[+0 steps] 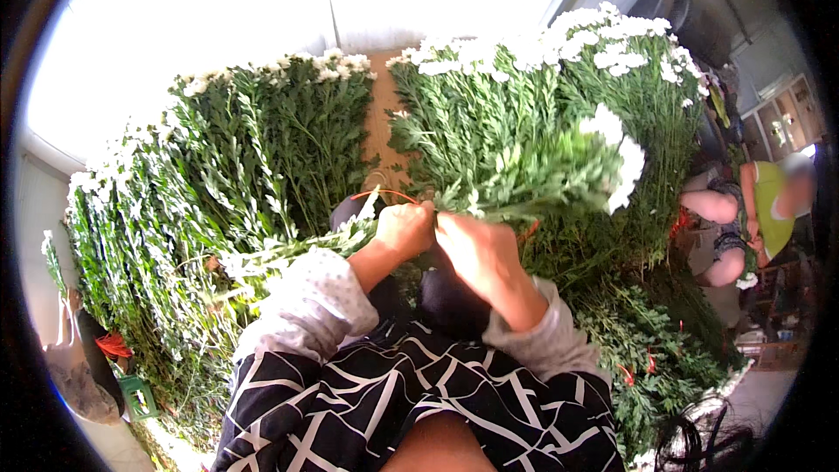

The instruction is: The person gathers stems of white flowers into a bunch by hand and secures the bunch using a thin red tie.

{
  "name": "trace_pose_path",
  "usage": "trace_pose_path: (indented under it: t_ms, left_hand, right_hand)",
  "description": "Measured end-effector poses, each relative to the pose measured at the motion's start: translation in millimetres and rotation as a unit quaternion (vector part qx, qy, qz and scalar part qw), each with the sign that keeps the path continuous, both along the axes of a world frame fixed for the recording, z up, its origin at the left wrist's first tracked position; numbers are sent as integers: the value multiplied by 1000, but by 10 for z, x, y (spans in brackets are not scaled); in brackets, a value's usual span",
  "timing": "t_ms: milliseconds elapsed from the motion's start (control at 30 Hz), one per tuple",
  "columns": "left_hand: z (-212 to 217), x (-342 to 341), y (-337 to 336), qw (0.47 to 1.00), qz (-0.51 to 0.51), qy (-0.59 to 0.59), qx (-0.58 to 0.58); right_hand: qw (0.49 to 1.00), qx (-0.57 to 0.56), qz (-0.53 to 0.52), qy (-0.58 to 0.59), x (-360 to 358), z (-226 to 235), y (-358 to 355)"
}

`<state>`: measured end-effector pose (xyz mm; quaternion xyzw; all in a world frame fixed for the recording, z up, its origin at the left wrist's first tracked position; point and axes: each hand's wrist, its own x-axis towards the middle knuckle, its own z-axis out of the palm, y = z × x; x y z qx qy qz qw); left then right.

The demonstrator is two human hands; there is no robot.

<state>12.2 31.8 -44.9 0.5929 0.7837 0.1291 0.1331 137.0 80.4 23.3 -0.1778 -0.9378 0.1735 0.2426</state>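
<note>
A bunch of white chrysanthemums (559, 170) lies crosswise in front of me, its blooms to the right and leafy stems reaching left beneath my hands. A thin orange-red string (384, 194) arcs over the stems and runs to my fingers. My left hand (405, 229) is closed, pinching the string at its fingertips. Pressed close beside it, my right hand (479, 255) is closed too, knuckles up, over the stem part of the bunch. Its fingertips are hidden, so what it grips cannot be made out.
Upright white chrysanthemums stand massed at left (262, 131) and right (489, 96), with a brown strip (379, 114) between. Leafy bunches with red ties (651, 363) lie lower right. Another person in a yellow-green top (769, 218) sits at far right. A green crate (138, 397) stands lower left.
</note>
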Motion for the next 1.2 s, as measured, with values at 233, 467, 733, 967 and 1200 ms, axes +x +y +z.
trace_pose_path:
  t_ms: [233,467,733,967,1200]
  left_hand:
    - [-206,113,162,993,-93,5,-72]
    - [-208,-155,-140,986,-124,-80,-73]
    - [-411,-205,-79,851,15,-502,155]
    - [-423,-261,67,792,4,-603,96]
    - [-417,-301,31,722,10,-688,69]
  right_hand:
    - [920,-232,163,-272,-760,-612,710]
    - [808,-581,53,88,-575,-882,495]
    - [877,-436,-7,202,-573,-950,430]
    - [974,-171,-14,147,-351,-626,357]
    - [930,-33,198,-307,446,62,256]
